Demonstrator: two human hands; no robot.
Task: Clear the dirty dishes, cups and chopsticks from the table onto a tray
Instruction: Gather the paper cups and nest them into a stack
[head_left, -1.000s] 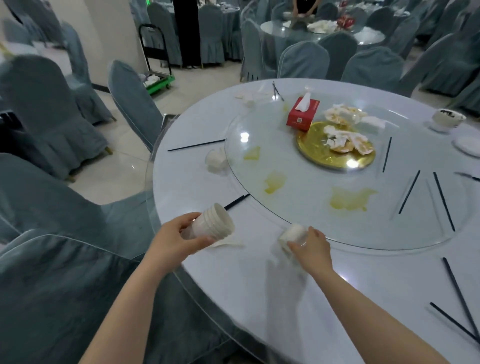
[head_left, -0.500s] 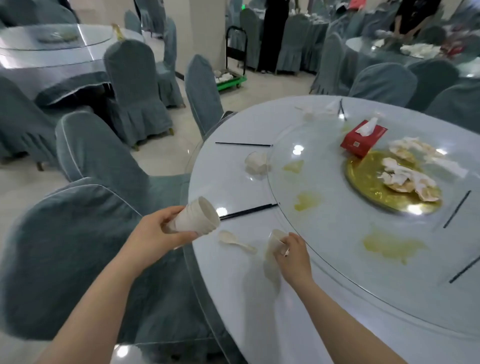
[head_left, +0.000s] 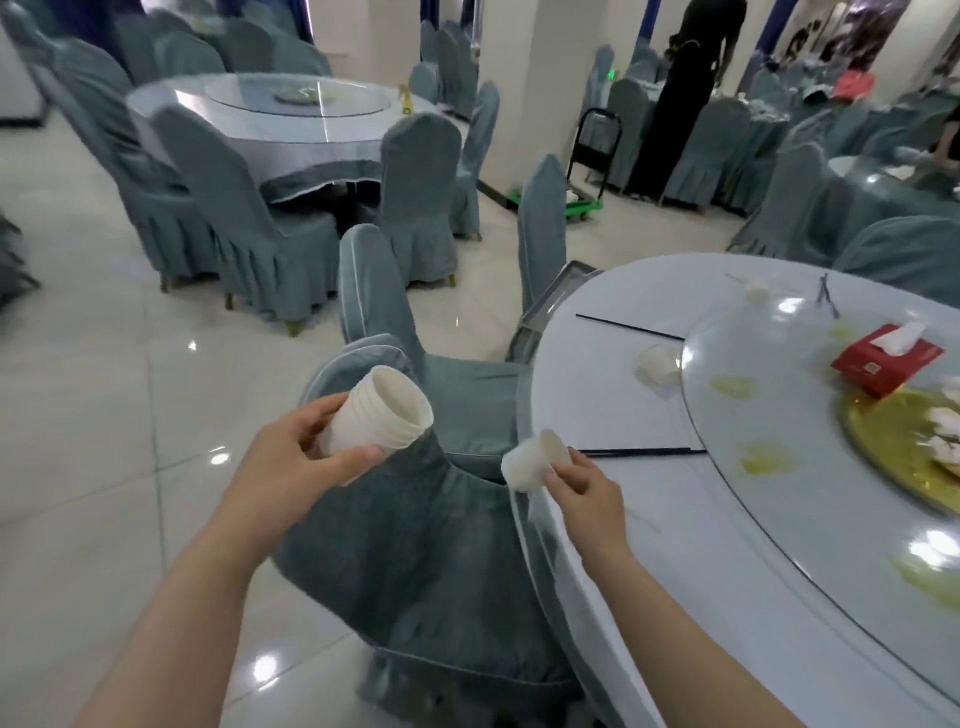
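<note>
The left hand (head_left: 291, 457) held a stack of cups (head_left: 376, 410) out over a covered chair (head_left: 415, 545), left of the worktop (head_left: 675, 545). The right hand (head_left: 584, 486) held a single cup (head_left: 530, 460) at the worktop's near-left edge, right of the stack and apart from it. Chopsticks (head_left: 639, 453) lay just behind that hand, reaching under the turntable (head_left: 779, 467). Farther back lay a crumpled cup (head_left: 658, 365) and another chopstick (head_left: 628, 327). A tissue box (head_left: 885, 358) sat on the turntable, with a platter (head_left: 893, 447) to its right front. A tray (head_left: 553, 296) rested beyond the worktop's left rim.
</note>
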